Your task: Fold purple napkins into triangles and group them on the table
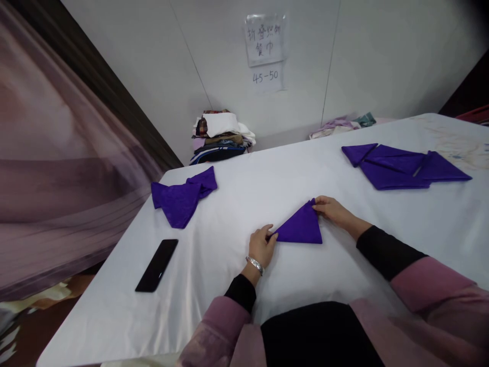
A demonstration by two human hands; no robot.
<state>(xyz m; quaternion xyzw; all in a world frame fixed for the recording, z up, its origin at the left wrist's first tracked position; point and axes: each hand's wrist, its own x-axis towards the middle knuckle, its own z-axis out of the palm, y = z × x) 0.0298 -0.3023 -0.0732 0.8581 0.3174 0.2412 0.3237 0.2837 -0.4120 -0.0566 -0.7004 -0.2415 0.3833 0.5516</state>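
Note:
A purple cloth napkin (pixel 301 227), folded into a triangle, lies on the white-covered table (pixel 229 285) in front of me. My left hand (pixel 262 244), with a silver bracelet at the wrist, pinches the napkin's left point between thumb and fingers. At the upper right corner, my right hand (pixel 331 210) grips the cloth the same way. Several folded purple napkins (pixel 397 163) overlap at the back right. Toward the left edge, more purple cloth (pixel 179 199) lies loosely crumpled.
A black phone (pixel 156 266) rests on the table's left side. Behind the far edge stand a stack of folded clothes (pixel 221 135) and a lower pile of fabric (pixel 340 126). Handwritten paper signs (pixel 265 43) hang on the wall; a sheer curtain (pixel 64 153) drapes at left.

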